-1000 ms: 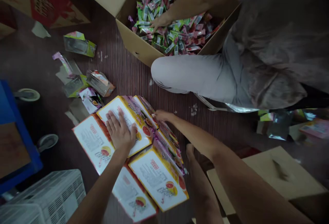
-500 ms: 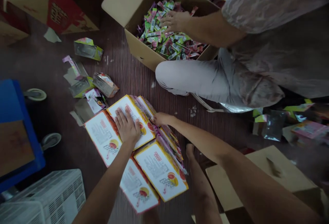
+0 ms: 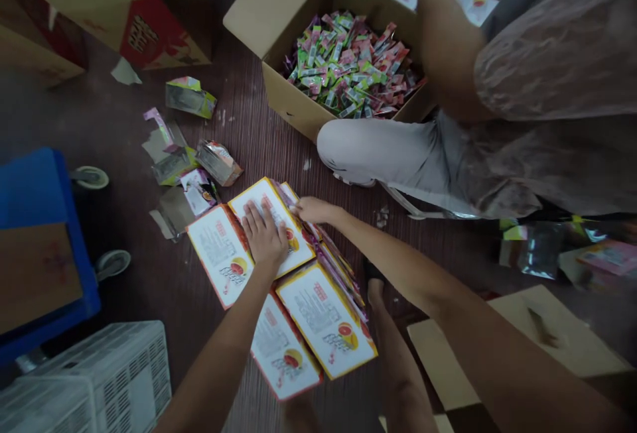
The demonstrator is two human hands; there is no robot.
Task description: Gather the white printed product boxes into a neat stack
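Note:
My left hand lies flat, fingers spread, on top of a white fruit-printed box with yellow edges. My right hand has its fingers curled in a grip at this box's right side, where purple and yellow packaging shows; the fingertips are partly hidden. Against this box stand several similar ones: an orange-edged box to the left, a yellow-edged box nearer me and another orange-edged box beside that.
A co-worker's leg is beside an open carton of small colourful sachets. Torn packs litter the floor. At left are a blue wheeled cart and white crate; an open carton lies right.
My right hand has slid along the box's side toward its far corner, while my left stays flat. The co-worker's hand has left the sachets and risen toward the white boxes behind. The view has shifted slightly.

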